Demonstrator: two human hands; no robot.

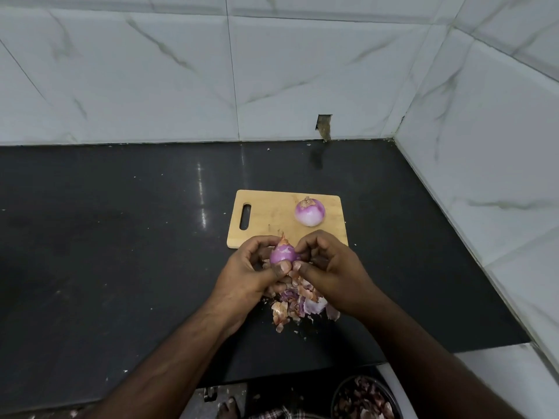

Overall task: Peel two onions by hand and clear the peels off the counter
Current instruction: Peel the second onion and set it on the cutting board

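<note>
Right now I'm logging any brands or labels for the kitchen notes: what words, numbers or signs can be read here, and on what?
None: no readable text shows in the head view.
Wooden cutting board: plain, no brand or mark.
Peeled onion on the board and the onion held by the left hand and right hand: no stickers.
Marble-pattern wall tiles and black counter: no writing.

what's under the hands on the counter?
A pile of onion peels on the dark counter, in front of the cutting board. The left hand and right hand, gripping an onion, cover the pile's far part.
</note>
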